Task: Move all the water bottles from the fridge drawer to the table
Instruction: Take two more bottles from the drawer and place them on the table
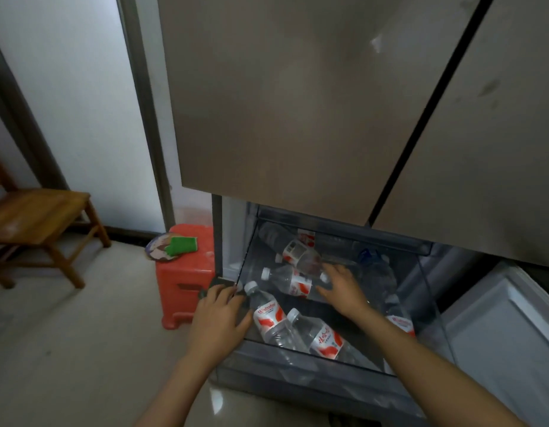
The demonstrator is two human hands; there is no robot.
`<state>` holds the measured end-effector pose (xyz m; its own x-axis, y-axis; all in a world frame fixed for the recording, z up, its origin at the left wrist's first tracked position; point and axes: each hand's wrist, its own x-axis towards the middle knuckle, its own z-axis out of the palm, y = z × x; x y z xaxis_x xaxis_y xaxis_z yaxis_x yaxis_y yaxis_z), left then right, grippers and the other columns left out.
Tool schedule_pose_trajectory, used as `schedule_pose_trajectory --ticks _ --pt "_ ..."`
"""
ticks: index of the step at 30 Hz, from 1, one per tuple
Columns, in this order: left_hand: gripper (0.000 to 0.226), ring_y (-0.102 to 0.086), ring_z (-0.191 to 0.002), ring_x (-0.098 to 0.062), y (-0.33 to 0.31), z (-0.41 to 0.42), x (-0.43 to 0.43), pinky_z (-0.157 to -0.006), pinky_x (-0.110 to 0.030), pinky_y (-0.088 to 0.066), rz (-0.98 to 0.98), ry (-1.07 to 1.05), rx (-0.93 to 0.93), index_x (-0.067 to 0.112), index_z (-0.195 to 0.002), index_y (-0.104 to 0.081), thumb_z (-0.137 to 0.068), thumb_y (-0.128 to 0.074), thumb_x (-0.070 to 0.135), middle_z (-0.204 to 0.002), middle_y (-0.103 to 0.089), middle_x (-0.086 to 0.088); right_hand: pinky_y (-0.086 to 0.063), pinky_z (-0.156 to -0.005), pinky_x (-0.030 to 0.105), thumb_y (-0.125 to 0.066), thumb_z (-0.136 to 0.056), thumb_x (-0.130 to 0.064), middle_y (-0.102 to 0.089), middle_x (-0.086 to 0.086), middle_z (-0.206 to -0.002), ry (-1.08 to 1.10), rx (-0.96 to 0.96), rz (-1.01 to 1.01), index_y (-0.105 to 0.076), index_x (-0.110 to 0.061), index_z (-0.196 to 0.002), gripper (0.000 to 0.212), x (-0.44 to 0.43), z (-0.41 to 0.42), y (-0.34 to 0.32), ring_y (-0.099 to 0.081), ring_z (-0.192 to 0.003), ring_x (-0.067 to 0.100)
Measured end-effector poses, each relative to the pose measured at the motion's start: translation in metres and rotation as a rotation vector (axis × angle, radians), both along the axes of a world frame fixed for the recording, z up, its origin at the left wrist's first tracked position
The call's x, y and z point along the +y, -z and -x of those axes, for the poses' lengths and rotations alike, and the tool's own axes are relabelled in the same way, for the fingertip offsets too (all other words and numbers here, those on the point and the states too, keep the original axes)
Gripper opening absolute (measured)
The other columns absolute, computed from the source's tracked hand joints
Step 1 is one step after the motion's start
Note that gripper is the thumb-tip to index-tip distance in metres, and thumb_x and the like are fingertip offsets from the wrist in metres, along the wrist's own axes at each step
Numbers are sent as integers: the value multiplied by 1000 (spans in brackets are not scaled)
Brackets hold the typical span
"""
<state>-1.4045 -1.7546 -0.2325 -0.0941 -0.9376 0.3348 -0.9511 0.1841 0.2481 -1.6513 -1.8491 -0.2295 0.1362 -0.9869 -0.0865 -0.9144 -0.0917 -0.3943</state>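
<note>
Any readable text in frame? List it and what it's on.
"Wahaha": red script on the label of the front-left bottle, soft but readable.
White Chinese characters: label of the front-middle bottle, too blurred to quote.
Labels of the other bottles: too blurred to read.

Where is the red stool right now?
In the head view, the red stool stands immediately left of the open fridge drawer, just beyond the left hand.

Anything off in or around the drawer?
Bottles lie jumbled on their sides in the drawer, some crossing; no spill visible. Beside it, a plate overhangs the red stool, green sponge on it.
</note>
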Motion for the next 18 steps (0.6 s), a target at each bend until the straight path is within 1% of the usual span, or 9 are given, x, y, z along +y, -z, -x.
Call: schedule_pose_trajectory --ticks 1,3,6,7,9,11,15,16,18 --pt "30 -67 -81 -29 -1 0 1 -58 -38 -54 3 -1 -12 11 -79 -73 -57 -83 29 -86 -72 -6 -40 -101 38 -60 -86 -29 -44 10 -136 7 -15 -17 -40 -19 -136 54 -6 -2 2 -43 -123 25" --pt "34 -67 -81 -28 -3 1 4 -57 -38 -54 -24 -10 -13 12 -77 -73 -51 -88 26 -86 -72 -5 -43 -99 41 -62 -86 -29 -47 9 -135 27 -73 -52 -41 -21 -134 54 -15 -6 4 -48 -121 24" --pt "33 -67 -84 -27 -6 2 5 -60 -38 -55 -38 -48 -18 13 -79 -73 -53 -87 28 -87 -72 -5 -44 -97 42 -61 -87 -29 -49 10 -133 70 -183 -96 -39 -22 -135 53 -27 -13 8 -51 -118 28" --pt "31 -67 -85 -26 -7 3 6 -60 -38 -55 -39 -55 -22 14 -80 -73 -56 -85 29 -87 -72 -4 -44 -96 42 -60 -87 -28 -49 11 -133 92 -213 -100 -39 -23 -135 53 -30 -13 10 -51 -117 28" --pt "28 -67 -84 -26 -8 3 6 -60 -37 -55 -40 -60 -34 14 -80 -73 -60 -74 34 -86 -72 -3 -45 -96 41 -59 -88 -25 -51 12 -132 118 -251 -80 -39 -21 -135 51 -36 -13 14 -52 -116 29" --pt "31 -67 -85 -26 -10 3 5 -60 -37 -55 -77 -62 -22 13 -81 -73 -61 -64 35 -86 -72 -3 -43 -92 36 -60 -88 -23 -54 14 -129 112 -264 -61 -43 -18 -133 48 -40 -11 15 -54 -114 30" --pt "41 -65 -88 -30 -11 4 6 -64 -41 -56 -114 -36 48 10 -81 -73 -72 -46 39 -89 -72 -6 -43 -83 28 -61 -87 -19 -62 15 -119 100 -262 -47 -54 -11 -124 38 -40 -8 9 -58 -106 28" --pt "42 -65 -88 -30 -10 3 7 -64 -42 -56 -97 -25 65 10 -81 -73 -73 -43 39 -89 -72 -6 -43 -80 26 -61 -87 -19 -63 14 -116 121 -282 -29 -57 -11 -121 35 -37 -7 5 -59 -103 26" --pt "41 -64 -90 -31 -12 2 7 -67 -44 -56 -56 0 102 9 -80 -73 -75 -43 37 -90 -71 -6 -44 -77 25 -62 -86 -18 -65 12 -111 147 -334 13 -60 -11 -118 33 -25 -3 -6 -61 -98 23"
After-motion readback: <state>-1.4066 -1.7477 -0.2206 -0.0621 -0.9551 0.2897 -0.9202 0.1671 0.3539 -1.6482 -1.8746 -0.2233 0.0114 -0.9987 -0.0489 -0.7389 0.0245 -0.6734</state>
